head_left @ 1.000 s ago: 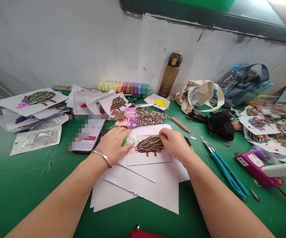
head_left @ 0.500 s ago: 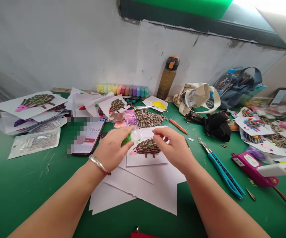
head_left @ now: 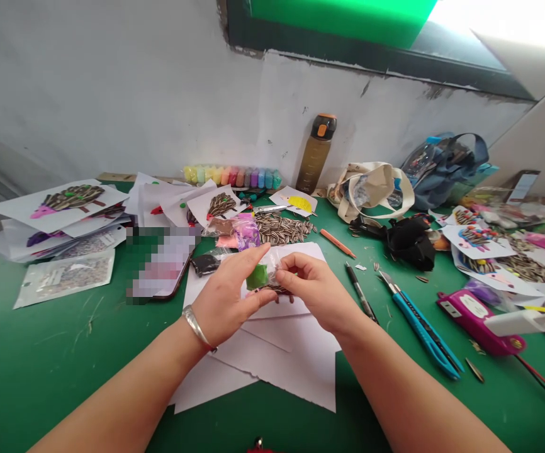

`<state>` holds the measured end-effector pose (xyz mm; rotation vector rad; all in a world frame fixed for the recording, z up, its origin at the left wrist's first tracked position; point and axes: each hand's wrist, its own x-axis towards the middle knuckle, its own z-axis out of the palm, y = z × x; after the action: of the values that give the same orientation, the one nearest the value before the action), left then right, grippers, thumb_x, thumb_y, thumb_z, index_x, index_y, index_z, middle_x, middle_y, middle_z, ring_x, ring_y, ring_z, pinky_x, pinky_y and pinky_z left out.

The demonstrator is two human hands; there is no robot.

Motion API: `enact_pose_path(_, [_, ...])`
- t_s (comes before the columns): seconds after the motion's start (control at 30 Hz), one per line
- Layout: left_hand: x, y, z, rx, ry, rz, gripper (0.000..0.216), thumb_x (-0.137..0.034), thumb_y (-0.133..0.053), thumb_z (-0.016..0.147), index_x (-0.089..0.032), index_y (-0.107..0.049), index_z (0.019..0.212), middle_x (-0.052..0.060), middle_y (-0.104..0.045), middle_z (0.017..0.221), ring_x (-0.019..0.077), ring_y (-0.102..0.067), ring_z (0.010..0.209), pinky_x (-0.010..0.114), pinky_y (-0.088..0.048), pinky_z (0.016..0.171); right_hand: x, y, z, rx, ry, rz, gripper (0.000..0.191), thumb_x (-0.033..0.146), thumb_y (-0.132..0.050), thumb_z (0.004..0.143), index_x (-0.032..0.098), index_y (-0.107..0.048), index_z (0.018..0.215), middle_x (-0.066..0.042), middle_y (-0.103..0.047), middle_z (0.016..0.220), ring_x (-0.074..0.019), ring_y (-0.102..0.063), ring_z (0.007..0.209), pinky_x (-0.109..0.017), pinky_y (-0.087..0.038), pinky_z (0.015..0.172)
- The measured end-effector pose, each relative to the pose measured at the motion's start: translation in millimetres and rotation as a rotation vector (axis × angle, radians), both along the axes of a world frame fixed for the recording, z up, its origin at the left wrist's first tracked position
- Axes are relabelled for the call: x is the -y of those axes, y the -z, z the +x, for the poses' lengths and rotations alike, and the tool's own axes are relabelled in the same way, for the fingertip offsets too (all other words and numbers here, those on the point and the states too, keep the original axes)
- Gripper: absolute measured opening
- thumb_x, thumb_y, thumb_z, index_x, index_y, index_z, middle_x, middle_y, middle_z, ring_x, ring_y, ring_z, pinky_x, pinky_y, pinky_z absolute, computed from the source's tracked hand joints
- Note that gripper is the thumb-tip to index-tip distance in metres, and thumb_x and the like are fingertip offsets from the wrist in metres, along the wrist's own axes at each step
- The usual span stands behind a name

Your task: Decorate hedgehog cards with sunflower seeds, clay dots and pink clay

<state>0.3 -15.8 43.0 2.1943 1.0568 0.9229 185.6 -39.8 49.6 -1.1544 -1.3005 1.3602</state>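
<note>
Green table (head_left: 41,371); scuffed white wall (head_left: 112,82); dark-framed window (head_left: 348,38), bright daylight.

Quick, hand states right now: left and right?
Left hand: closed, pinching the clear bag of green clay.
Right hand: closed, fingertips pinching the same bag's other side.

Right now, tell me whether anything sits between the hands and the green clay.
Only the clear bag: the green clay lies inside it. The left hand pinches the clay through the plastic, and the right hand holds the bag's other side. Nothing else visible intervenes.
</note>
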Motion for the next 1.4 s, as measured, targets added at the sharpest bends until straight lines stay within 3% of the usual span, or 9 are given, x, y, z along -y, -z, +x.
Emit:
enact_pose_path(0.13, [-3.2, -5.5, 1.3, 0.267, -0.029, -0.552, 0.07, -0.041, -0.071, 0.076, -0.023, -0.044, 0.138, 0.012, -0.06, 0.126, 0.0278, -0.061, 0.107, 0.043, -0.055, 0.084, 0.6, -0.6, 1.8, -0.102, -0.005, -0.017, 0.014, 0.03, -0.062, 0.083, 0.019, -0.054, 0.077, 0.004, -0.052, 0.069, -0.0089, -0.048, 0.06, -0.024, -0.038, 0.056])
enact_pose_path(0.23, [-5.7, -7.3, 1.4, 0.447, -0.03, -0.751, 0.065, -0.037, -0.075, 0.073, -0.016, -0.052, 0.129, 0.009, -0.067, 0.102, 0.0191, -0.063, 0.081, 0.035, -0.055, 0.072, 1.7, -1.3, 1.7, -0.132, -0.01, -0.027, 0.014, 0.03, -0.062, 0.084, 0.019, -0.055, 0.079, 0.003, -0.054, 0.071, -0.0099, -0.051, 0.061, -0.025, -0.04, 0.056])
enact_pose_path(0.37, [-5.9, -6.9, 1.3, 0.544, -0.052, -0.764, 0.049, -0.034, -0.08, 0.069, -0.015, -0.063, 0.111, 0.005, -0.065, 0.089, 0.0139, -0.058, 0.071, 0.03, -0.051, 0.065, 4.6, -5.4, 0.7, -0.125, -0.026, 0.067, 0.012, 0.029, -0.062, 0.084, 0.02, -0.056, 0.079, 0.003, -0.051, 0.074, -0.0093, -0.05, 0.063, -0.024, -0.042, 0.058])
enact_pose_path(0.57, [-4.9, -4.5, 2.2, 0.567, -0.029, -0.802, 0.044, -0.035, -0.081, 0.068, -0.016, -0.065, 0.104, 0.002, -0.063, 0.079, 0.014, -0.056, 0.069, 0.027, -0.047, 0.06, 5.3, -10.0, 6.8, -0.017, -0.119, 0.169, 0.011, 0.033, -0.064, 0.084, 0.023, -0.068, 0.082, -0.003, -0.056, 0.101, -0.0143, -0.056, 0.083, -0.027, -0.048, 0.066])
enact_pose_path(0.77, [-4.8, -3.4, 3.1, 0.542, 0.018, -0.808, 0.037, -0.034, -0.079, 0.068, -0.017, -0.067, 0.099, 0.002, -0.062, 0.079, 0.0129, -0.054, 0.066, 0.026, -0.044, 0.059, -0.5, -4.9, 15.1, -0.079, -0.14, 0.022, 0.024, 0.039, -0.056, 0.09, 0.024, -0.073, 0.101, -0.002, -0.063, 0.076, -0.0139, -0.054, 0.064, -0.03, -0.045, 0.061])
enact_pose_path(0.9, [-3.7, -4.0, 4.1, 0.511, 0.051, -0.833, 0.034, -0.033, -0.078, 0.068, -0.018, -0.068, 0.096, 0.002, -0.063, 0.08, 0.0134, -0.054, 0.067, 0.026, -0.043, 0.059, -1.2, -6.6, 17.9, -0.054, -0.192, -0.002, 0.02, 0.032, -0.061, 0.087, 0.023, -0.074, 0.098, -0.002, -0.066, 0.08, -0.0143, -0.055, 0.07, -0.03, -0.044, 0.065])
enact_pose_path(1.03, [-2.9, -3.9, 3.5, 0.531, 0.087, -0.871, 0.036, -0.035, -0.079, 0.069, -0.018, -0.068, 0.098, 0.002, -0.062, 0.079, 0.0129, -0.054, 0.068, 0.025, -0.043, 0.059, -1.4, -8.3, 18.7, 0.013, -0.187, 0.04, 0.013, 0.023, -0.063, 0.082, 0.022, -0.075, 0.086, -0.002, -0.066, 0.084, -0.0141, -0.055, 0.073, -0.029, -0.044, 0.065])
enact_pose_path(1.2, [-2.6, -4.8, 4.0, 0.591, 0.051, -0.871, 0.034, -0.041, -0.077, 0.073, -0.018, -0.068, 0.097, 0.001, -0.061, 0.079, 0.0109, -0.052, 0.066, 0.024, -0.041, 0.058, -1.5, -4.7, 12.4, 0.003, -0.03, 0.061, 0.006, 0.024, -0.066, 0.079, 0.021, -0.071, 0.08, 0.001, -0.061, 0.071, -0.0127, -0.054, 0.062, -0.028, -0.043, 0.058])
enact_pose_path(1.4, [-2.9, -4.3, 3.8, 0.578, -0.015, -0.913, 0.038, -0.043, -0.078, 0.07, -0.017, -0.068, 0.095, 0.003, -0.063, 0.08, 0.0134, -0.057, 0.069, 0.026, -0.042, 0.062, -1.9, 2.7, 5.0, 0.329, -0.006, 0.181, 0.01, 0.026, -0.063, 0.082, 0.021, -0.069, 0.075, 0.0, -0.058, 0.075, -0.013, -0.054, 0.068, -0.027, -0.045, 0.061])
